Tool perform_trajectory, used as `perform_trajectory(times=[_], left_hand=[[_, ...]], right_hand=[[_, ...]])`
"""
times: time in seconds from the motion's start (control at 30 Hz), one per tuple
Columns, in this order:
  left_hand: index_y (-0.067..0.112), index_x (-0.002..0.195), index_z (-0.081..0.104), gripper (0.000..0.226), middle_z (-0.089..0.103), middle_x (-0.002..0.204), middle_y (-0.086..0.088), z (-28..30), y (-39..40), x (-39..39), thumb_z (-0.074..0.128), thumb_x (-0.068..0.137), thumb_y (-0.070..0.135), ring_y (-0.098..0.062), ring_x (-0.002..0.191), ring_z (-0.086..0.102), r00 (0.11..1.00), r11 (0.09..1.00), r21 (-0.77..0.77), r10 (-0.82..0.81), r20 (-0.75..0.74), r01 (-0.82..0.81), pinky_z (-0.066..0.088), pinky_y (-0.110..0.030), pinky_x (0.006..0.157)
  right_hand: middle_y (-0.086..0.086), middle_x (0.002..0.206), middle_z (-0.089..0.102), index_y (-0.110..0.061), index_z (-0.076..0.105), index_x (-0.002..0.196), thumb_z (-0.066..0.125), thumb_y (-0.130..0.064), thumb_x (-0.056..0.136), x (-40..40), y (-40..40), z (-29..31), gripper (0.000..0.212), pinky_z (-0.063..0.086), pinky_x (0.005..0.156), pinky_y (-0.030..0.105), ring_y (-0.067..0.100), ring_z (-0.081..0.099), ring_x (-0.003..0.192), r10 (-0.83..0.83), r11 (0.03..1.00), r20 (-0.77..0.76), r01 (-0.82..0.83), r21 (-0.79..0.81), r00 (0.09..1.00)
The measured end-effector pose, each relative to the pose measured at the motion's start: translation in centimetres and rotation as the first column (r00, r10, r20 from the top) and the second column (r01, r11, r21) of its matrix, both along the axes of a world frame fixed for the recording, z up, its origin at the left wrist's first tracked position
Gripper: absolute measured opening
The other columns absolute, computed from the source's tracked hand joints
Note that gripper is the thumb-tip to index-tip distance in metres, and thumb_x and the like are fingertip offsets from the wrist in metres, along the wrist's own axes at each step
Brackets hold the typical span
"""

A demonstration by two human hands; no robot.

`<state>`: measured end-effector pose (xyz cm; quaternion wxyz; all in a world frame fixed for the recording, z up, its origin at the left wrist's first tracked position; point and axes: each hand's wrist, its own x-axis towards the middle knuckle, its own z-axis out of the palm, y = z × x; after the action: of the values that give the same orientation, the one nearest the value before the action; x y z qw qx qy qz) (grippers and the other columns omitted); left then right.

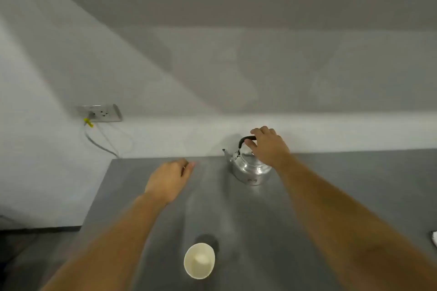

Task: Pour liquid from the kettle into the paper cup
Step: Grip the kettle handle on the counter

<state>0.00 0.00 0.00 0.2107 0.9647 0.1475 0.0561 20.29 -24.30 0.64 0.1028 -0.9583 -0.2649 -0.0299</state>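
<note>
A small shiny metal kettle (249,169) with a black handle stands on the grey table (331,184) near the back wall, spout pointing left. My right hand (268,146) is at the handle, its fingers curled over the black grip. A white paper cup (199,260) stands upright near the table's front edge, and it looks empty. My left hand (169,178) hovers low over the table to the left of the kettle, fingers loosely bent and holding nothing.
A wall socket (101,113) with a yellow plug and a white cable hangs on the wall at the left. The table's left edge runs close to my left arm. A dark object (434,240) peeks in at the right edge.
</note>
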Motion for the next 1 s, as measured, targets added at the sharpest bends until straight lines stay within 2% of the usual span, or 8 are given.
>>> perform_trajectory(times=[0.1, 0.17, 0.33, 0.47, 0.6, 0.67, 0.8, 1.0], left_hand=[[0.023, 0.074, 0.051, 0.046, 0.065, 0.074, -0.006, -1.2, 0.6, 0.6, 0.037, 0.105, 0.053, -0.035, 0.081, 0.067, 1.000, 1.000, 0.011, 0.011, 0.009, -0.011, 0.050, -0.039, 0.066], [0.018, 0.076, 0.054, 0.048, 0.068, 0.077, -0.010, -1.9, 0.8, 0.7, 0.037, 0.105, 0.052, -0.036, 0.081, 0.066, 1.000, 1.000, 0.000, 0.024, 0.006, -0.024, 0.050, -0.039, 0.066], [0.016, 0.079, 0.058, 0.052, 0.071, 0.082, -0.011, -3.5, 1.0, 1.3, 0.034, 0.105, 0.055, -0.037, 0.086, 0.067, 0.999, 1.000, 0.005, 0.029, -0.024, -0.029, 0.052, -0.041, 0.069], [0.017, 0.079, 0.057, 0.050, 0.072, 0.087, -0.014, -4.1, 0.6, 1.5, 0.034, 0.105, 0.054, -0.039, 0.090, 0.067, 0.998, 0.999, -0.004, 0.037, -0.041, -0.037, 0.051, -0.042, 0.072], [0.025, 0.070, 0.044, 0.045, 0.072, 0.089, -0.019, -4.3, 0.1, 1.4, 0.036, 0.106, 0.051, -0.043, 0.093, 0.066, 0.998, 1.000, -0.013, 0.025, -0.061, -0.026, 0.051, -0.044, 0.074], [0.024, 0.072, 0.046, 0.045, 0.072, 0.088, -0.018, -4.3, -0.1, 1.0, 0.036, 0.106, 0.051, -0.042, 0.091, 0.066, 0.997, 1.000, -0.007, 0.017, -0.077, -0.017, 0.052, -0.044, 0.074], [0.016, 0.078, 0.055, 0.053, 0.065, 0.072, -0.006, -4.4, -0.5, -0.4, 0.032, 0.105, 0.056, -0.032, 0.074, 0.064, 0.986, 0.999, -0.040, -0.006, -0.169, -0.001, 0.053, -0.043, 0.069], [0.013, 0.077, 0.056, 0.056, 0.061, 0.064, -0.007, -3.8, -2.3, -4.2, 0.036, 0.104, 0.057, -0.027, 0.065, 0.060, 0.991, 0.990, -0.141, -0.034, -0.130, 0.016, 0.052, -0.042, 0.067]], right_hand=[[0.014, 0.130, 0.055, -0.013, 0.051, 0.135, 0.044, -0.050, 0.100, 1.7, 0.2, -1.1, 0.051, 0.044, 0.097, 0.047, 0.032, 0.049, 0.118, -0.018, 0.999, -0.022, 0.016, -0.050, 1.000], [0.013, 0.125, 0.059, -0.013, 0.054, 0.130, 0.042, -0.052, 0.100, 2.6, 0.2, -1.6, 0.051, 0.045, 0.094, 0.048, 0.032, 0.051, 0.114, -0.046, 0.998, -0.094, 0.042, -0.044, 0.995], [0.005, 0.091, 0.068, -0.015, 0.064, 0.098, 0.039, -0.066, 0.095, 4.5, -0.1, -2.5, 0.057, 0.053, 0.077, 0.043, 0.027, 0.062, 0.087, -0.090, 0.993, -0.236, 0.105, 0.052, 0.967], [-0.001, 0.066, 0.069, -0.018, 0.064, 0.072, 0.037, -0.086, 0.079, 5.0, 0.3, -2.7, 0.074, 0.047, 0.056, 0.032, 0.018, 0.063, 0.065, -0.114, 0.978, -0.323, 0.164, 0.130, 0.939], [-0.009, 0.040, 0.057, -0.017, 0.055, 0.053, 0.051, -0.085, 0.074, 5.1, 0.6, -2.6, 0.071, 0.036, 0.045, 0.029, 0.015, 0.058, 0.050, -0.122, 0.960, -0.356, 0.201, 0.194, 0.926], [-0.011, 0.029, 0.046, -0.019, 0.049, 0.047, 0.057, -0.082, 0.072, 4.7, 0.6, -2.4, 0.068, 0.033, 0.044, 0.028, 0.014, 0.051, 0.043, -0.126, 0.953, -0.367, 0.215, 0.213, 0.922], [-0.008, 0.031, 0.043, -0.018, 0.048, 0.046, 0.061, -0.080, 0.066, 2.9, 0.7, -1.6, 0.066, 0.034, 0.044, 0.028, 0.017, 0.050, 0.043, -0.112, 0.960, -0.353, 0.194, 0.204, 0.929], [0.001, 0.045, 0.054, -0.008, 0.063, 0.060, 0.060, -0.080, 0.067, -1.2, -0.3, 1.2, 0.072, 0.039, 0.044, 0.028, 0.018, 0.054, 0.046, -0.081, 0.964, -0.298, 0.151, 0.219, 0.951]])
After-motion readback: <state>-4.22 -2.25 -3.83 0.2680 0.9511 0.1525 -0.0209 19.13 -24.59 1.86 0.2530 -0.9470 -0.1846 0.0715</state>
